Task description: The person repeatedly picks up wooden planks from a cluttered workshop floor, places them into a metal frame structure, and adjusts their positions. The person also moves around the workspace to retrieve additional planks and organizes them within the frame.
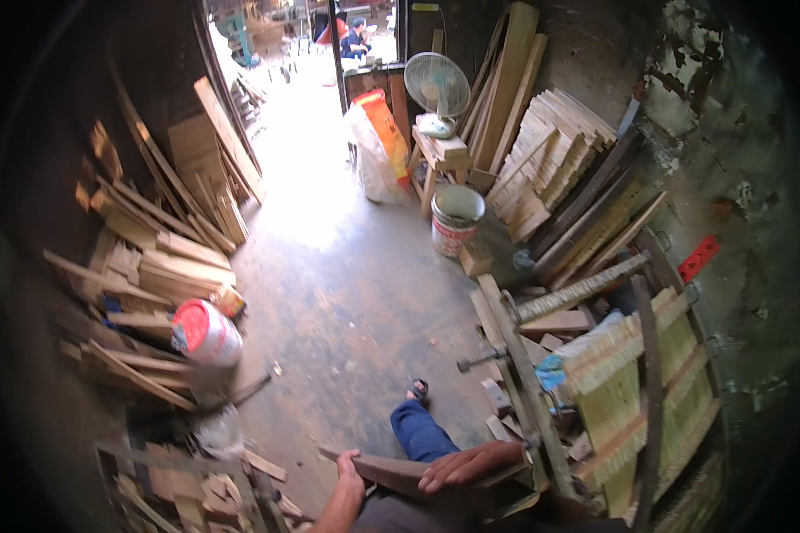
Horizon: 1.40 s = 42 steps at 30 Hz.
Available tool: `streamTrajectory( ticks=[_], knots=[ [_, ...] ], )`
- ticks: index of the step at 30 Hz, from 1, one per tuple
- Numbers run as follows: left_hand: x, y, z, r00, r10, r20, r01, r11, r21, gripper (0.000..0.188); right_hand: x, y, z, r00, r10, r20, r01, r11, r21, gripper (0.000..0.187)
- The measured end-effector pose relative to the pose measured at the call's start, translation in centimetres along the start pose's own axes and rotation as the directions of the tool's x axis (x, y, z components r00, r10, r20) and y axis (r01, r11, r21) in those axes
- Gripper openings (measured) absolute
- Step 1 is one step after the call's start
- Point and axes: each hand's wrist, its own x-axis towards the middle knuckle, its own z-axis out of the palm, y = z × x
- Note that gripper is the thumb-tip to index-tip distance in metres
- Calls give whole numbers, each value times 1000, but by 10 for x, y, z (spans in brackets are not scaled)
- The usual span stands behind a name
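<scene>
Close to my body, at the lower edge of the view, a brown wooden board (387, 471) lies across in front of me. My left hand (350, 480) grips it near its left end, thumb over the top edge. My right hand (473, 465) is laid over its right part, fingers bent across the wood and pointing left. Part of the board is hidden beneath that hand. Beyond it my leg in blue trousers (420, 431) stretches forward on the floor, ending in a dark sandal (418, 389).
To my right stands a wooden frame with a metal screw (482, 360), beside slatted panels (618, 422). Stacked timber (187, 266) and a red-and-white bucket (209, 333) are at left. Ahead are a pale bucket (456, 218), a fan (437, 84) on a stool and a bright doorway (298, 133).
</scene>
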Motion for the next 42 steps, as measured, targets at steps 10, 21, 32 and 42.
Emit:
streamTrajectory(
  ticks=[10, 21, 32, 42],
  knots=[
    [52, 186, 87, 996, -64, -54, 70, 992, 103, 55, 210, 4, -112, 979, 198, -45, -202, 976, -85, 63],
    [114, 329, 338, 815, -358, 457, 54, 830, 555, 48, 309, 14, -223, 979, -201, -12, 122, 636, -762, 34],
    [0, 317, 646, 569, -477, 670, -263, 666, 698, 38, 328, -26, -337, 945, -286, -159, -146, 67, -987, 38],
    [20, 215, 838, 481, -708, 517, -224, 472, 853, 36, 273, -129, -482, 881, -304, -363, -410, -106, -906, 38]
  ],
)
